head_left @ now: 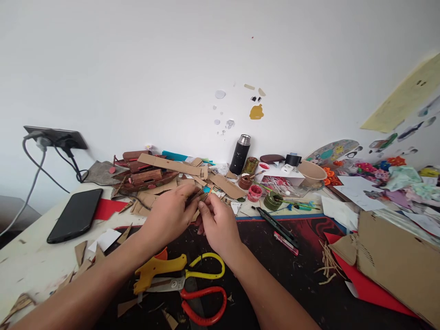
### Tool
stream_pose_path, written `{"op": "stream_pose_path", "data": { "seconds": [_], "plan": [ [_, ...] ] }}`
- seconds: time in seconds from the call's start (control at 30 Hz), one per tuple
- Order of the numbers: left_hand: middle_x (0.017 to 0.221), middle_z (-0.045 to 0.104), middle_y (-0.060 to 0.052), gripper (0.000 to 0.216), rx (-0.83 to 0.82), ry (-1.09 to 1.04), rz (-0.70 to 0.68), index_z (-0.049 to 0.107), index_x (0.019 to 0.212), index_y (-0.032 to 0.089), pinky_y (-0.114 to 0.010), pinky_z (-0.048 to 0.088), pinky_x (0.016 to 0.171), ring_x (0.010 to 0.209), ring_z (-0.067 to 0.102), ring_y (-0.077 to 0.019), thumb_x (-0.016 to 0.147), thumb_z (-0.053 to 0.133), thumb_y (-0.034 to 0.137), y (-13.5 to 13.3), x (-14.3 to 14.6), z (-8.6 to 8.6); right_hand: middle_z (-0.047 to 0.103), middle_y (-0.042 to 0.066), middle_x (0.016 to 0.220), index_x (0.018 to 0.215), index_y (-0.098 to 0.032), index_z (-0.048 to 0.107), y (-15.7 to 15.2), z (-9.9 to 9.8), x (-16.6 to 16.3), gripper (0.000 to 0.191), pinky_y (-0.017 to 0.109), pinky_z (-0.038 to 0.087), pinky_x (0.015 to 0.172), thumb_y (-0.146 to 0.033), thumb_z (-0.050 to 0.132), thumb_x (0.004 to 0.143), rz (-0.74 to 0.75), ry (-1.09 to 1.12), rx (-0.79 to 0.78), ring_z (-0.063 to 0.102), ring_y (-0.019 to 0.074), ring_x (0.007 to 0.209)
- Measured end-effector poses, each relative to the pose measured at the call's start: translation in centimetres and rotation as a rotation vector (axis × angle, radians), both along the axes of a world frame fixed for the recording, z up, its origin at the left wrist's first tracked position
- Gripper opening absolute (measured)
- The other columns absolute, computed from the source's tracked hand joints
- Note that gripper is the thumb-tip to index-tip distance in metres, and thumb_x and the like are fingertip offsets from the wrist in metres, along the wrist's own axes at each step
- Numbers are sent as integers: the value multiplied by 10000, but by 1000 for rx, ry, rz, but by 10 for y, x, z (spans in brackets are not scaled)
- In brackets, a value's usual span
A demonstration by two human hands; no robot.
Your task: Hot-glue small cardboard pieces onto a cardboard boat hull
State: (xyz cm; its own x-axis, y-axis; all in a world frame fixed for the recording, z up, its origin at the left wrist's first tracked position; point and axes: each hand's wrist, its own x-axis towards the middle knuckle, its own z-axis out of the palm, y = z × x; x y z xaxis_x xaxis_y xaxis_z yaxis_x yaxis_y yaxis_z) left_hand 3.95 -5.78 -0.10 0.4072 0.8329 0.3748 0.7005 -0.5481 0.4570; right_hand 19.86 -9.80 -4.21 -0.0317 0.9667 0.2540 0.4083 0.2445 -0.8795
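Observation:
Both my hands meet over the middle of the desk. My left hand (170, 211) is closed, pinching a small thin brown cardboard piece (196, 197). My right hand (216, 222) is closed too, its fingertips pinched on the same small piece from the right. A bit of orange shows at the fingertips; I cannot make out what it is. A heap of cardboard scraps (178, 176) lies just beyond the hands. Below my wrists lie yellow-handled scissors (202, 268), red-handled scissors (206, 307) and a yellow glue gun (154, 272).
A black phone (75, 215) lies at the left, a wall socket with cables (55, 137) behind it. A black flask (239, 155), paint pots (254, 192), a paper bowl (311, 173) and craft knives (278, 227) stand right of centre. Corrugated cardboard (395, 261) on red paper fills the right.

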Motion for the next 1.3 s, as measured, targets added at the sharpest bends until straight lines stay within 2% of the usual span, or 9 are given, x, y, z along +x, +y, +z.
{"op": "stream_pose_path", "data": {
  "seconds": [0.37,0.63,0.93,1.3],
  "plan": [
    [844,735,-58,186,66,71,-43,581,861,266,-351,453,663,790,702,-281,1009,475,305,0,-5,7,701,-30,643,896,-280,511,2,-1,-1,238,293,471,579,-338,537,1125,17,0,-21,675,205,544],
    [901,736,-74,175,79,105,-143,627,914,251,-357,473,701,823,714,-280,985,468,243,3,-9,10,726,-20,697,930,-269,545,3,-4,-4,209,289,485,595,-328,541,1130,21,-9,-42,689,198,573],
    [851,726,-62,161,81,222,-147,605,885,264,-364,442,664,780,708,-284,979,477,234,6,-14,13,724,-20,678,930,-264,537,1,-5,-7,206,285,485,588,-326,536,1126,35,15,-77,677,197,545],
    [845,733,-55,159,75,221,-156,612,869,266,-354,451,660,767,702,-271,962,493,219,7,-15,13,728,-20,690,929,-269,536,1,-4,-7,197,296,489,593,-316,540,1120,32,12,-96,683,201,566]
  ]
}}
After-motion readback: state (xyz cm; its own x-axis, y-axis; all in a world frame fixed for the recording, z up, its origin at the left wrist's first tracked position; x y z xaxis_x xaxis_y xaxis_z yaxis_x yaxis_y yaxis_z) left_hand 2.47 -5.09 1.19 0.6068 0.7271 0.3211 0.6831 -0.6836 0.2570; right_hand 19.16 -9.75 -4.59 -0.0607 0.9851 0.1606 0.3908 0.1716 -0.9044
